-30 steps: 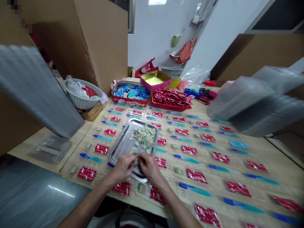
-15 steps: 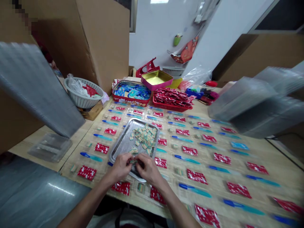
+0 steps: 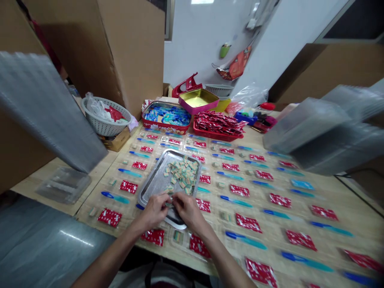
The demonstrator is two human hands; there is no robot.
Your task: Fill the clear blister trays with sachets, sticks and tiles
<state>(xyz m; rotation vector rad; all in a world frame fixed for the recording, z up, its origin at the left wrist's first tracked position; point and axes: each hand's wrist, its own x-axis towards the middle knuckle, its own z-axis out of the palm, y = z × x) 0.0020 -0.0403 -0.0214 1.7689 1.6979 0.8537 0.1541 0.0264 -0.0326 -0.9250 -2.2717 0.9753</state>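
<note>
Over the near end of a metal tray (image 3: 151,182), my left hand (image 3: 156,208) and my right hand (image 3: 186,208) meet with their fingertips pinched together. A small striped block, greenish and mostly hidden by the fingers, is between them. Loose striped blocks (image 3: 183,174), beige and green, lie heaped in the far right part of the tray. The tray rests on rows of clear plastic trays, which hold red dotted packets (image 3: 110,217), blue-and-teal capped plastic tools (image 3: 246,240) and striped blocks. One such block (image 3: 178,237) sits just below my hands.
At the back stand a tin of blue wrapped items (image 3: 166,128), a red basket of red packets (image 3: 219,138) and a pink-and-gold tin lid (image 3: 198,108). Stacked clear trays rise at left (image 3: 51,108) and right (image 3: 306,132). A grey basket (image 3: 105,128) is back left.
My hands stay over the tray's near end, with small finger shifts. The right hand has turned slightly and its fingertips have risen a little. The other things look the same.
</note>
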